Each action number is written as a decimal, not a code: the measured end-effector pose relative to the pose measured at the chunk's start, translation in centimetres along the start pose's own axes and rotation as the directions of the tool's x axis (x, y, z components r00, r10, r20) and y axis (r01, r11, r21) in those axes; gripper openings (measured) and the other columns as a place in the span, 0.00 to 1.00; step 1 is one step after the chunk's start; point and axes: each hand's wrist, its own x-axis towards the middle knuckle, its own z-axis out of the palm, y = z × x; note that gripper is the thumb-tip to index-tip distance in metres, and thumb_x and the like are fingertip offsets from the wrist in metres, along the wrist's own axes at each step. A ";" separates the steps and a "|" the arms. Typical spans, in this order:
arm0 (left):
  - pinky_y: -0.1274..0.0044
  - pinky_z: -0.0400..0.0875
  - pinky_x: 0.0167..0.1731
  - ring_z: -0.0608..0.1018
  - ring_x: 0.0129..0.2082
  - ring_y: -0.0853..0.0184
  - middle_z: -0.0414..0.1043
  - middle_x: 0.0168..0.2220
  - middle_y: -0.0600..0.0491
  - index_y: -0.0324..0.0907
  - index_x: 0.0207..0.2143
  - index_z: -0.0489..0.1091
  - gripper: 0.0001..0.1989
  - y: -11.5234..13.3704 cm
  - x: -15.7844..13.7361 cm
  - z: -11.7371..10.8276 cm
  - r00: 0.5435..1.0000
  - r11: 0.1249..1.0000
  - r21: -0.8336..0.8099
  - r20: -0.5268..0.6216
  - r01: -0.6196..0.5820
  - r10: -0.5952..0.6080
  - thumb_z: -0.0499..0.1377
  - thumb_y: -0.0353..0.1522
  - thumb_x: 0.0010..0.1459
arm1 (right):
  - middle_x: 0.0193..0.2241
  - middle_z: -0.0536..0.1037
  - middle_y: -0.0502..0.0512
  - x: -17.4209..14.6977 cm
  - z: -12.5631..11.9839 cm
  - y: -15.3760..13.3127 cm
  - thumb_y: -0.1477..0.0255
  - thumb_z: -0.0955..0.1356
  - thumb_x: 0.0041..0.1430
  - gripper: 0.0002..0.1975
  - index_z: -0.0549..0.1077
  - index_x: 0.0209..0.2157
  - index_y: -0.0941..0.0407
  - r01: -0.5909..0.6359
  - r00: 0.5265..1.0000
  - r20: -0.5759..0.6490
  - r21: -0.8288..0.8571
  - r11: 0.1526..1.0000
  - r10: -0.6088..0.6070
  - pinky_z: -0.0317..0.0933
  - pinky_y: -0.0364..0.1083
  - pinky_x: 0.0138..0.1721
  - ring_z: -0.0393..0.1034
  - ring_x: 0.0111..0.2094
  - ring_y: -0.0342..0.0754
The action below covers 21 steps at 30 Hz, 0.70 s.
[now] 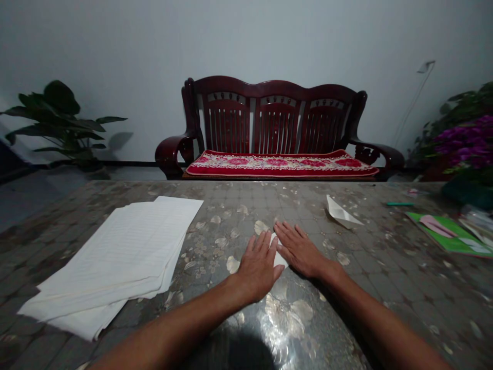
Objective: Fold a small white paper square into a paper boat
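A small piece of white paper (pixel 280 258) lies on the table under both hands, mostly covered by them. My left hand (pixel 259 264) rests flat on its left side, fingers stretched forward and thumb out to the right. From the other side my right hand (pixel 298 249) presses flat on the paper, its fingers extended and pointing up and left. Neither hand grips anything. How the paper is folded, if at all, is hidden. Beyond my right hand stands a folded white paper shape (pixel 341 213) with a pointed tip.
A stack of white paper sheets (pixel 127 252) spreads over the left of the patterned table (pixel 215 308). To the right lie a teal pen (pixel 399 204) and a green booklet (pixel 442 239) with pink paper. Behind the table is a wooden bench (pixel 275 123).
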 end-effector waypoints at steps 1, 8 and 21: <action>0.57 0.47 0.67 0.49 0.71 0.53 0.46 0.71 0.39 0.34 0.69 0.50 0.35 -0.2 0.0 0.0 1.000 1.000 -0.007 -0.006 -0.015 0.015 0.45 0.49 0.69 | 0.70 0.47 0.58 -0.1 0.1 -0.1 0.57 0.49 0.72 0.32 0.49 0.70 0.59 -0.009 1.000 -0.008 -0.013 1.000 0.009 0.39 0.61 0.68 0.38 0.71 0.54; 0.58 0.45 0.68 0.51 0.71 0.55 0.47 0.70 0.40 0.33 0.68 0.50 0.39 -1.4 -0.1 -0.2 1.000 0.999 -0.024 -0.005 0.023 -0.023 0.47 0.52 0.66 | 0.70 0.47 0.59 -0.1 0.1 -0.9 0.60 0.52 0.71 0.31 0.50 0.70 0.59 -0.058 0.998 -0.019 -0.058 0.997 0.057 0.39 0.62 0.68 0.39 0.71 0.55; 0.56 0.43 0.67 0.47 0.71 0.53 0.45 0.71 0.37 0.32 0.69 0.49 0.39 -0.7 0.0 -0.8 0.993 0.994 0.001 0.037 0.113 -0.113 0.48 0.50 0.66 | 0.71 0.45 0.58 1.5 -1.1 -0.2 0.63 0.53 0.70 0.31 0.49 0.70 0.61 -0.172 0.984 0.046 -0.035 0.985 0.173 0.35 0.63 0.68 0.37 0.71 0.55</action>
